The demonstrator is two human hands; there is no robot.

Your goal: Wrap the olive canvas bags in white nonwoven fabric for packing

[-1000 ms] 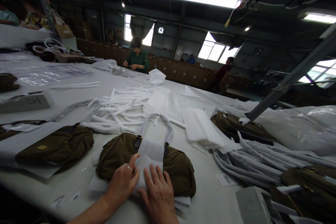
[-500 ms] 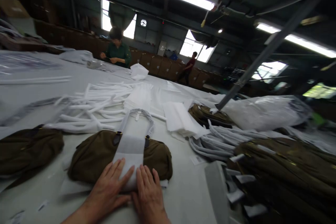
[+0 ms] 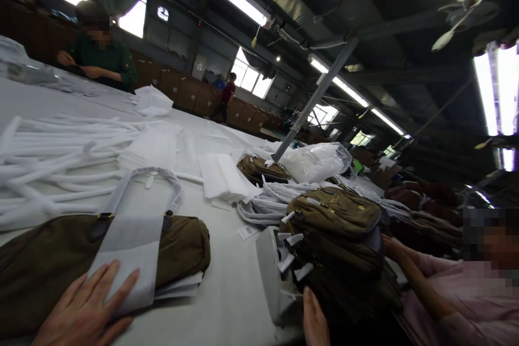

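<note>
An olive-brown handbag point(image 3: 182, 248) lies on the white table at lower left. Its handle point(image 3: 140, 173) stands up, wrapped in thin clear-grey film with a white tab. A strip of white foam sheet point(image 3: 135, 248) runs down over the bag's front. My left hand point(image 3: 87, 303) rests flat on this strip and the bag, fingers spread. Away to the right, my right hand point(image 3: 315, 319) is raised with fingers stretched out and nothing seen in it. Closest to it is a grey box-like device point(image 3: 270, 275) with white strips beside it.
Olive bags point(image 3: 336, 211) are piled at right, where a co-worker in a pink top point(image 3: 441, 303) reaches to them. White foam tubes point(image 3: 60, 167), folded white sheets point(image 3: 223, 175) and grey wrapped handles point(image 3: 263, 203) lie behind. A slanted metal post point(image 3: 312, 102) rises beyond. Another person point(image 3: 105, 59) works across the table.
My view has swung right. My right hand has left the white strip and moved right to the grey device, while my left hand stays on the bag. The pink-clad co-worker has come into view.
</note>
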